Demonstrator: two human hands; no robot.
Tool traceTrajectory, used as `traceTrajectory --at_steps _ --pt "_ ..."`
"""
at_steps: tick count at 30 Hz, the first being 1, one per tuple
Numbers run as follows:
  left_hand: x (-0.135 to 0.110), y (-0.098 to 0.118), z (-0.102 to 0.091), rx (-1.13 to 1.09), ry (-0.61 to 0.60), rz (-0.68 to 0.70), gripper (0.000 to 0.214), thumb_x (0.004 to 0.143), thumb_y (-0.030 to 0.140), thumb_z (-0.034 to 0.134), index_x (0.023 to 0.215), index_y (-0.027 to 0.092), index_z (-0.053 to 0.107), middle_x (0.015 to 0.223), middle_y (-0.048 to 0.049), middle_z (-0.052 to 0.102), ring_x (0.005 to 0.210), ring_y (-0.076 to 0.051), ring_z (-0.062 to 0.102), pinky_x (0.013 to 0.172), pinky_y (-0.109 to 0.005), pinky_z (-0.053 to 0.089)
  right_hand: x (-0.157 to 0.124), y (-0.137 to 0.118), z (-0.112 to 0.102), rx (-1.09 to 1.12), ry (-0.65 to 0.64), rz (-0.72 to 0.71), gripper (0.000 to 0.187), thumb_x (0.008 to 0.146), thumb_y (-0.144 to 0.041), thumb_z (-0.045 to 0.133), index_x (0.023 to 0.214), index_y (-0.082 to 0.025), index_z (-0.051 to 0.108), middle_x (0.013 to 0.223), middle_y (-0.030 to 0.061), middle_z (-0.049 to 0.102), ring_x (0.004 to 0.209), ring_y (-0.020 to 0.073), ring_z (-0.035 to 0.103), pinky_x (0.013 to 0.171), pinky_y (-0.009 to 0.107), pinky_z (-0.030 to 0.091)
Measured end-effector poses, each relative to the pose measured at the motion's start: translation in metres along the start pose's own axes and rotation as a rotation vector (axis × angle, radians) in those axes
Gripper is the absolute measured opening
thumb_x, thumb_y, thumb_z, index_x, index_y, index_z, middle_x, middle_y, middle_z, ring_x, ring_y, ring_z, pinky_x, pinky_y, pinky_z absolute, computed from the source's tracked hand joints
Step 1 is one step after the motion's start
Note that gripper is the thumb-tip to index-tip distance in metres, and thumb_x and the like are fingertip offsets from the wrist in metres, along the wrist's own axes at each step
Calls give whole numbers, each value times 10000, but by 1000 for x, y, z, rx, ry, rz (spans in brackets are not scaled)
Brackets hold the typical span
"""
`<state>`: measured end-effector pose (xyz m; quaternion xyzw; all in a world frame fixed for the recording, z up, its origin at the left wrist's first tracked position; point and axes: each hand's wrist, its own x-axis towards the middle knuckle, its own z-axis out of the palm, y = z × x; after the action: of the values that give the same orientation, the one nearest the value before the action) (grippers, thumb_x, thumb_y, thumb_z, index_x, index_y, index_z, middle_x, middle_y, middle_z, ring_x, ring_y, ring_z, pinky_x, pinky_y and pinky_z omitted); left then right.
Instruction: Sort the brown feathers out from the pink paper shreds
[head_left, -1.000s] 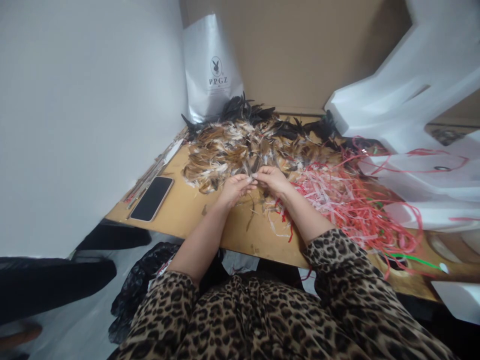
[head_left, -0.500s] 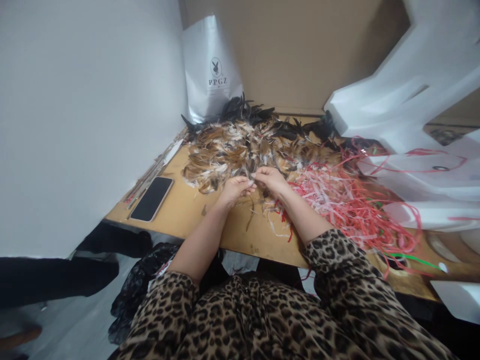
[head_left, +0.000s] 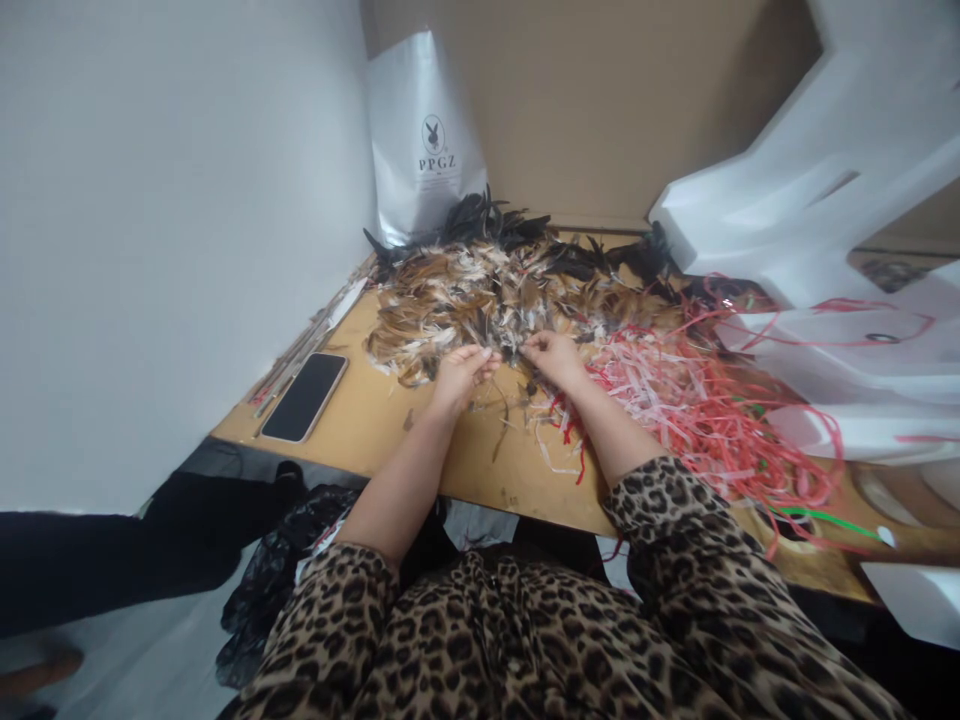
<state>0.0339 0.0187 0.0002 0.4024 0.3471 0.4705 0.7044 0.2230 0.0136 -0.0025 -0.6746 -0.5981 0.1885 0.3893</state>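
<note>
A heap of brown, white and black feathers (head_left: 487,285) covers the far half of the wooden table (head_left: 375,420). My left hand (head_left: 459,372) rests at the heap's near edge, fingers curled in a pinch on feathers. My right hand (head_left: 553,358) sits just to the right of it, also pinched on feathers. The fingertips of the two hands are a short gap apart. A tangle of red and pink strips (head_left: 697,400) lies right of my right forearm.
A black phone (head_left: 305,397) lies near the table's left edge beside thin sticks (head_left: 307,340). A silver bag (head_left: 424,135) stands at the back against a cardboard wall. White foam pieces (head_left: 825,200) crowd the right side. A black plastic bag (head_left: 270,570) hangs below.
My hands, which met fingertip to fingertip, have drawn slightly apart and shifted a little further into the feather heap. A dark shape at the lower left has moved right.
</note>
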Motion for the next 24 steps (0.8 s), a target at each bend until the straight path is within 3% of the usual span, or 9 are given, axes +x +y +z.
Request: traceTrajectory --at_steps 3,8,12,16,20,24 --pt "0 -1 -1 4 -7 -4 230 638 285 710 753 118 600 763 -57 672 600 -74 594 547 -181 410 0 0 0 -45 24 29 289 671 -386 610 850 -164 654 631 18 615 558 131 516 560 255 362" --pt "-1 0 -1 16 -25 -37 250 623 290 719 755 116 599 786 -59 672 597 -73 590 538 -178 404 -2 -5 -4 -76 25 34 284 697 -393 586 846 -160 649 639 22 611 566 135 519 565 253 369" --pt "0 0 0 10 -14 -30 256 612 294 725 739 113 596 758 -53 668 591 -72 587 529 -172 398 -9 -19 -10 -205 -34 -236 225 723 -312 558 891 -187 642 756 23 608 696 144 543 653 248 388" --pt "0 0 0 0 -8 -31 244 614 280 724 733 112 593 734 -51 666 582 -72 583 537 -179 400 -19 -34 -15 -509 -205 -404 260 754 -254 504 979 -223 632 950 59 582 853 181 545 691 259 382" --pt "0 0 0 8 -2 -45 231 629 272 715 740 113 590 740 -54 667 590 -73 586 555 -186 408 -23 -38 -15 -709 -229 -377 310 822 -248 406 1052 -226 613 1014 95 555 907 208 532 683 274 375" --pt "0 0 0 6 -14 -54 233 626 267 716 741 112 587 741 -54 666 590 -75 588 548 -184 411 -22 -33 -13 -747 -226 -338 298 836 -273 404 1026 -221 627 993 96 557 896 204 530 683 272 370"
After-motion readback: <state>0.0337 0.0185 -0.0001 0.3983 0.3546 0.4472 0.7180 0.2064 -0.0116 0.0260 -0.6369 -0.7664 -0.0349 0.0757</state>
